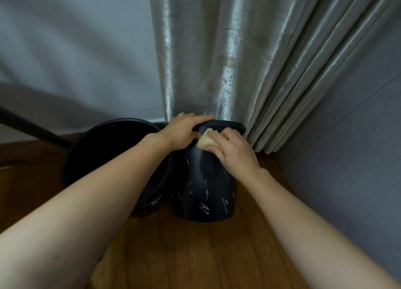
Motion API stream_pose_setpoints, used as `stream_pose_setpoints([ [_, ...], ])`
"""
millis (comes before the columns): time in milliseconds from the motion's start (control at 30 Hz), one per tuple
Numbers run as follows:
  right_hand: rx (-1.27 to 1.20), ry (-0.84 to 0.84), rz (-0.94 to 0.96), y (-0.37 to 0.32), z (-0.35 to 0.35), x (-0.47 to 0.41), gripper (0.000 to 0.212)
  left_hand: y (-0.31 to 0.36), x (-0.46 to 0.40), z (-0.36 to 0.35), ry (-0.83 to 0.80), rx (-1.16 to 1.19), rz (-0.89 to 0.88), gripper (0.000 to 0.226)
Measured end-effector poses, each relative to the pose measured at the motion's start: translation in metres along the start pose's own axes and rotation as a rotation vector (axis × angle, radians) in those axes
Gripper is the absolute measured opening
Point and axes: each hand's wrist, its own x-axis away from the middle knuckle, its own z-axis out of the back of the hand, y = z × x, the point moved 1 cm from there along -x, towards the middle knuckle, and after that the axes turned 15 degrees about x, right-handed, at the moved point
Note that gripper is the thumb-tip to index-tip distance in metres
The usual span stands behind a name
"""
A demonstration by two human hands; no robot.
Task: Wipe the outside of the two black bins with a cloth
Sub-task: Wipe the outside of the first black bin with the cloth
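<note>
Two black bins stand side by side on the wooden floor (195,256), in a corner where a grey curtain (217,61) hangs down behind them. The right-hand bin (204,191) is tilted, its mouth turned away toward the curtain and its white-flecked side facing the camera. The left hand (184,130) curls over its top rim and steadies it, thumb on the near side. The right hand (234,152) presses a small beige cloth (206,141) against the upper wall just below the rim, fingers bent around the wad.

Judging from this, the wiping is high on the side and the lower wall is yet to be covered. To do it well, the cloth wants flat contact and long strokes from rim toward base — with the left hand turning the bin bit by bit so the far side, now against the curtain, gets reached too. Firm hold on the rim matters; the tilted bin could slip on the smooth floor.

The wider left-hand bin (112,158) stands upright, just beside the other and nearly touching it. Its mouth is open to view and looks dark — nothing shows inside, though the depth is too shadowed to be sure. The inside of the tilted bin is hidden. A dark pole (32,129) slants in at the left.
</note>
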Motion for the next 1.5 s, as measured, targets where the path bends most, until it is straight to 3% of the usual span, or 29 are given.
stream_pose_setpoints([
  [233,-0.005,-0.101,0.336,-0.005,-0.006,0.047,0.032,-0.003,0.005,-0.011,0.02,0.054,-0.008,0.062],
  [400,0.041,-0.11,0.105,0.003,0.001,0.023,0.042,0.002,-0.002,-0.007,0.034,0.061,-0.033,0.063],
  [667,0.006,-0.134,0.13,0.001,-0.003,0.046,0.043,0.003,-0.006,0.004,0.053,0.021,-0.032,0.062],
  [833,-0.028,-0.049,-0.035,0.007,0.0,0.025,0.044,0.008,-0.008,0.003,0.049,0.007,-0.022,0.06],
  [900,-0.008,-0.06,0.017,0.005,-0.002,0.028,0.042,0.01,-0.008,0.003,0.053,0.005,-0.01,0.059],
  [1033,0.009,-0.105,0.34,-0.004,-0.011,0.069,0.028,0.01,-0.006,0.001,0.066,-0.009,-0.018,0.06],
  [1133,0.011,-0.15,0.456,-0.008,-0.016,0.088,0.022,0.008,-0.004,0.0,0.065,-0.015,-0.023,0.061],
  [1200,0.019,-0.119,0.39,-0.007,-0.016,0.079,0.026,0.008,-0.003,0.0,0.07,-0.018,-0.026,0.062],
  [1367,-0.007,-0.013,-0.035,-0.006,-0.008,0.035,0.04,0.009,-0.002,0.0,0.073,-0.026,-0.033,0.062],
  [1433,-0.014,-0.033,0.028,-0.01,-0.009,0.039,0.039,0.008,-0.002,0.001,0.089,-0.007,-0.044,0.06],
  [1500,-0.011,-0.087,0.208,-0.012,-0.01,0.053,0.034,0.007,-0.002,0.001,0.103,0.015,-0.031,0.054],
])
